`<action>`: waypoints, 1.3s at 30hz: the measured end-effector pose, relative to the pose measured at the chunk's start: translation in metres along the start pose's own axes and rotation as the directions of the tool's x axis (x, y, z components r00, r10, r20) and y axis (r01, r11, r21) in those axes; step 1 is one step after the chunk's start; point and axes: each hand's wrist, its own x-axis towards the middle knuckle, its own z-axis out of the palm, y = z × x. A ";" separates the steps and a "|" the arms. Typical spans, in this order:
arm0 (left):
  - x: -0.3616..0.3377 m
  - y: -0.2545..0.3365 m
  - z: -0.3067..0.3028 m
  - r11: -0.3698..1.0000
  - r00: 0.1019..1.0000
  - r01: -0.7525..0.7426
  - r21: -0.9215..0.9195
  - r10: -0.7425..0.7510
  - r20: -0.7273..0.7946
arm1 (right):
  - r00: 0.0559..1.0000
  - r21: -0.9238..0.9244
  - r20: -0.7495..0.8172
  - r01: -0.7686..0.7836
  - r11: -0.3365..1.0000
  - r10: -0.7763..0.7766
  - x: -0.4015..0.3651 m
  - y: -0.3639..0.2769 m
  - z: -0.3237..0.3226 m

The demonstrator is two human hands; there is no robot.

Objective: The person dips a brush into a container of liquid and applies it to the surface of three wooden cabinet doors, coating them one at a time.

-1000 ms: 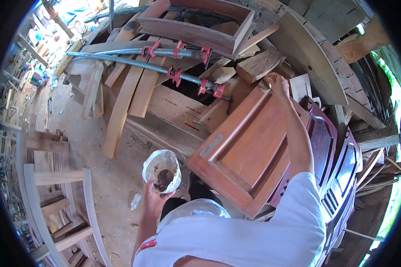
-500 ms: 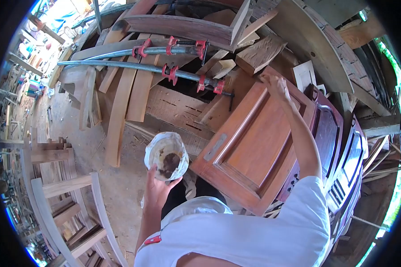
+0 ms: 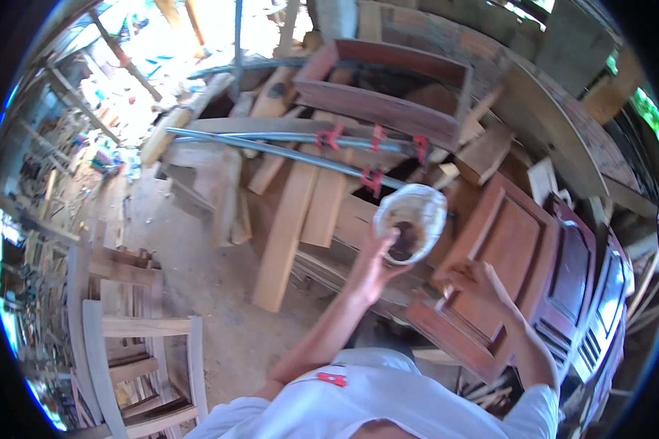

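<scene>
My left hand [image 3: 372, 269] is wrapped round a whitish tub [image 3: 428, 208], thumb over its rim, with its mouth tilted toward me. Dark brown stuff [image 3: 407, 240] lies in the bottom of the tub. To the right, my right hand [image 3: 479, 284] is in front of a reddish-brown wooden panel door [image 3: 516, 230]. Its fingers are bent together round something brownish that I cannot make out. The door leans at a slant, with a raised inner panel and a moulded frame; my right hand and forearm hide part of its lower middle.
Bar clamps [image 3: 293, 152] with red jaws lie across planks [image 3: 289, 234] beyond the tub. A wooden drawer-like frame [image 3: 388, 95] rests behind them. Darker door panels [image 3: 567, 256] lean at the right. A wooden ladder-like frame [image 3: 146, 327] stands at lower left.
The view has turned, so the surroundings sit further right or lower. My right hand has come down from the door's upper edge to its lower part. The tub is now closer to the door.
</scene>
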 end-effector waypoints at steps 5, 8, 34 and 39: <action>-0.005 0.021 0.020 0.995 0.995 -0.036 0.092 0.027 0.100 | 0.987 0.223 0.094 -0.145 0.964 0.127 0.012 0.022 -0.019; -0.018 0.021 0.006 0.984 0.999 -0.001 0.180 -0.006 0.039 | 0.986 -0.016 -0.123 -0.116 0.993 0.114 0.031 0.046 -0.041; -0.006 -0.054 0.046 0.941 0.982 0.068 0.332 -0.004 -0.191 | 0.695 0.015 -0.682 0.324 0.946 -0.227 -0.014 0.024 -0.110; -0.003 -0.050 0.061 0.940 0.984 0.052 0.337 0.009 -0.176 | 0.436 -0.303 -0.869 -0.095 0.948 -0.234 0.013 0.165 -0.217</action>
